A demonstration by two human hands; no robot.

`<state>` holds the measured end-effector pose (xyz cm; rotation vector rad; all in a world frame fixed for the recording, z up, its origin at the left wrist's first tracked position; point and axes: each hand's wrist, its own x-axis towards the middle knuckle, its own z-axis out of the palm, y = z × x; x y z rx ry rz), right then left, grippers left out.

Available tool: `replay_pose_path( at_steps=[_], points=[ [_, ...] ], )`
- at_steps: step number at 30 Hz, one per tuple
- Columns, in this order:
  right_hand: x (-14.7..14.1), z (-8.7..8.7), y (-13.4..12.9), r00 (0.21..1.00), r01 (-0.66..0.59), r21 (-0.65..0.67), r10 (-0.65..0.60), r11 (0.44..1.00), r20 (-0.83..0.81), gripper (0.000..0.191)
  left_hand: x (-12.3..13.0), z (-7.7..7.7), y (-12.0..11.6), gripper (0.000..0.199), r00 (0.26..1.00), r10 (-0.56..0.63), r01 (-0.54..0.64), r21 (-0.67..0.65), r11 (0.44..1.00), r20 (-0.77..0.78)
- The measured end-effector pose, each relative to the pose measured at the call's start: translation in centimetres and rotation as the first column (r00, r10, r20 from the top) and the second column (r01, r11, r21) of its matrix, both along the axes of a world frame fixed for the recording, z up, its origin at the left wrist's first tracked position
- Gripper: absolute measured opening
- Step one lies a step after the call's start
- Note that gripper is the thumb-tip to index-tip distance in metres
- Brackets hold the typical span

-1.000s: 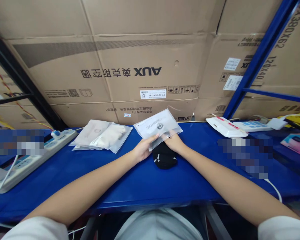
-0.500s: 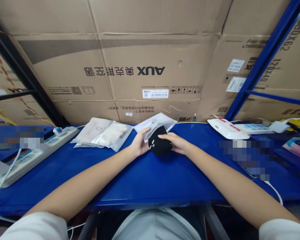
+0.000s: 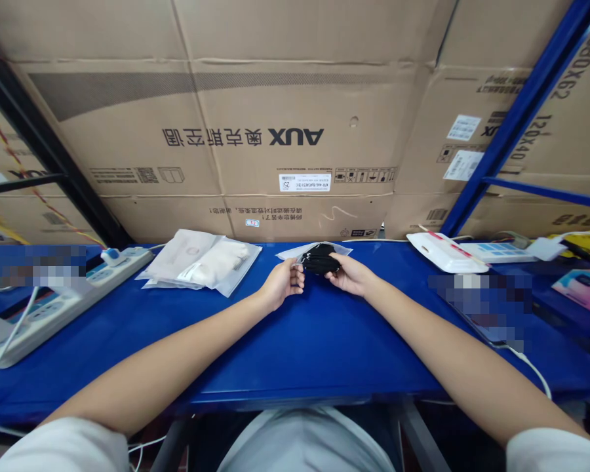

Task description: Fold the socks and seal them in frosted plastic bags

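A folded black cloth item [image 3: 320,259] is held in my right hand [image 3: 348,274], its fingers wrapped round the right side. My left hand [image 3: 282,283] has its fingers curled and pinches the edge of a clear plastic bag [image 3: 290,252] at the left of the black item. Part of the bag lies flat behind the black item on the blue table [image 3: 295,341]. To the left, a stack of clear bags with pale contents [image 3: 204,262] rests on the table.
Long white power strips [image 3: 73,295] run along the left side. At the right are a white tray [image 3: 445,252] with a red-and-white stick, another power strip [image 3: 501,252], a blurred device with a cable, and a pink packet [image 3: 587,295]. Cardboard [image 3: 246,98] stands behind.
The black item has tilted and moved up and away, looking flatter. The plastic bag has lowered behind it. My left hand has shifted to the bag's edge with its fingers curled.
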<state>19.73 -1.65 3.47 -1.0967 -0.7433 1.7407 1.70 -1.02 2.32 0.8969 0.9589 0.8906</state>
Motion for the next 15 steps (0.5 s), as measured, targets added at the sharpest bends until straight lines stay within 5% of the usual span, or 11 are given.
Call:
replay_pose_path(
  at_steps=[6, 11, 15],
  points=[
    [-0.2, -0.7, 0.6, 0.982, 0.188, 0.054, -0.189, 0.981, 0.013, 0.010, 0.2, -0.1, -1.1, 0.034, 0.974, -0.225, 0.222, 0.171, 0.960, -0.006],
    [-1.6, -1.4, -0.2, 0.984, 0.132, 0.223, -0.156, 0.966, 0.090, 0.005, 1.0, -1.0, -2.4, 0.047, 0.877, -0.461, 0.479, 0.213, 0.851, -0.131],
    [-1.8, -0.9, -0.6, 0.996, 0.068, 0.283, -0.082, 0.957, 0.037, 0.017, 1.1, -1.1, -2.5, 0.046, 0.908, -0.399, 0.419, 0.249, 0.873, -0.128]
  ],
)
